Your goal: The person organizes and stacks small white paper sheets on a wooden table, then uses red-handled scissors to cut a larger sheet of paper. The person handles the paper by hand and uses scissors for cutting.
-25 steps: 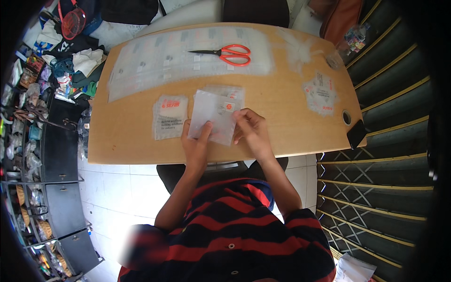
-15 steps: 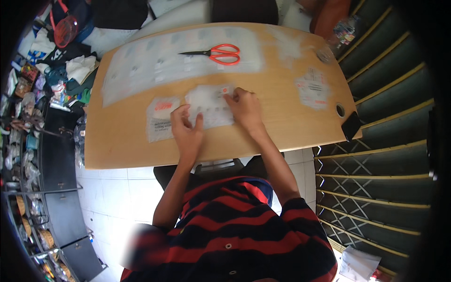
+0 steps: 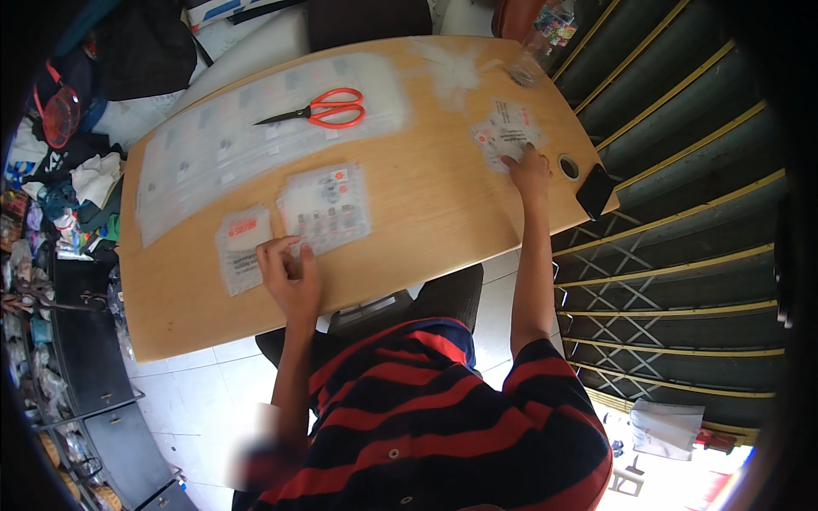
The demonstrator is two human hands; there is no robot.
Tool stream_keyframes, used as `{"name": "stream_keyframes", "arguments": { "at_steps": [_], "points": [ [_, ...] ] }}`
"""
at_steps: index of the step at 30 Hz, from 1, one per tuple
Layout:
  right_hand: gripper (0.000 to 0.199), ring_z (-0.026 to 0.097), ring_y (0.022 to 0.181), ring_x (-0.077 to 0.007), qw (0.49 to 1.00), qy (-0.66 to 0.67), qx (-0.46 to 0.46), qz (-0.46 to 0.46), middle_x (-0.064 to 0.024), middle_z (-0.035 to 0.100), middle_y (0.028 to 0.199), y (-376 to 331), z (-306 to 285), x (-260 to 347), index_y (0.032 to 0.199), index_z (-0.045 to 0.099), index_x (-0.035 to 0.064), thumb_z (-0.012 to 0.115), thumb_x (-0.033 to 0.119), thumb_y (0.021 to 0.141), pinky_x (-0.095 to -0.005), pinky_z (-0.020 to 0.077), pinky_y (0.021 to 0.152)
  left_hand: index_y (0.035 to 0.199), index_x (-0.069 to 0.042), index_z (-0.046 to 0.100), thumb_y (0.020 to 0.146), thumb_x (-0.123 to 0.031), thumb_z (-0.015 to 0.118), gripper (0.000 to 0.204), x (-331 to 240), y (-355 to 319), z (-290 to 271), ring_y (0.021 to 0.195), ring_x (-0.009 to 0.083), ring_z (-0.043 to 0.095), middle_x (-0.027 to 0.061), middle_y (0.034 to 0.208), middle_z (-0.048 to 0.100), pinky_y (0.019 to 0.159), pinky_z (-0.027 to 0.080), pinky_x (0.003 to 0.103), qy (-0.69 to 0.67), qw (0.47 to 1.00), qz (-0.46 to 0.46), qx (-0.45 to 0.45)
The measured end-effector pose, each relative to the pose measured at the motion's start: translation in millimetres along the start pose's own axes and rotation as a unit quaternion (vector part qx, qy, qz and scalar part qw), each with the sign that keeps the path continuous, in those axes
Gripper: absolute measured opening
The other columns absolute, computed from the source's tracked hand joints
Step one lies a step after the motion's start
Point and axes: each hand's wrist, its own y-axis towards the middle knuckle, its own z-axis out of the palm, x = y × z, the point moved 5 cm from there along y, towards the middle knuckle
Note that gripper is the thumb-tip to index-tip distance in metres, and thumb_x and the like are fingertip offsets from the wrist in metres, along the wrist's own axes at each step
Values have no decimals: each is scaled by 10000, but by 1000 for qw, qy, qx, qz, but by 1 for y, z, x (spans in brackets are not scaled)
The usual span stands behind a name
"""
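Observation:
On the tan table, my right hand (image 3: 532, 177) is stretched out to the far right. Its thumb and forefinger are apart and touch the near edge of a small pile of clear printed plastic pieces (image 3: 509, 128). My left hand (image 3: 291, 277) rests near the front edge with curled fingers, a gap showing between forefinger and thumb, and nothing visible in it. It lies beside a clear plastic sheet with small dark and red prints (image 3: 324, 204). Left of that lies a smaller plastic piece with red and black print (image 3: 243, 243), partly behind the fingers.
Red-handled scissors (image 3: 328, 109) lie on a broad layer of clear plastic sheets (image 3: 196, 162) at the back left. At right are a tape roll (image 3: 568, 167), a black phone (image 3: 596, 192) and a plastic bottle (image 3: 541, 51). A metal folding gate (image 3: 673, 204) stands beyond.
My right hand has left the printed plastic sheet and moved right to the small pile. My left hand stays by the plastic pieces, its fingers more curled. The whole view has swung right.

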Motion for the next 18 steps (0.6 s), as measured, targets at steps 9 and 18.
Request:
{"name": "stream_keyframes", "arguments": {
  "at_steps": [9, 18],
  "points": [
    [342, 644, 975, -314, 983, 125, -75, -114, -130, 711, 946, -11, -23, 6, 1053, 697, 98, 778, 113, 721, -468, 463, 870, 978, -45, 629, 851, 1, 647, 137, 7, -4, 1, 607, 84, 421, 28, 838, 529, 550, 352, 242, -38, 999, -21, 19],
    [383, 601, 1057, -304, 743, 415, 240, -467, -111, 688, 1067, -144, -110, 172, 1082, 688, 50, 718, -63, 717, -405, 482, 930, 1139, -69, 618, 960, -294, 518, 304, -3, -9, 24, 712, 76, 553, 12, 898, 641, 584, 423, 215, -315, 765, -419, 375]
  ]
}}
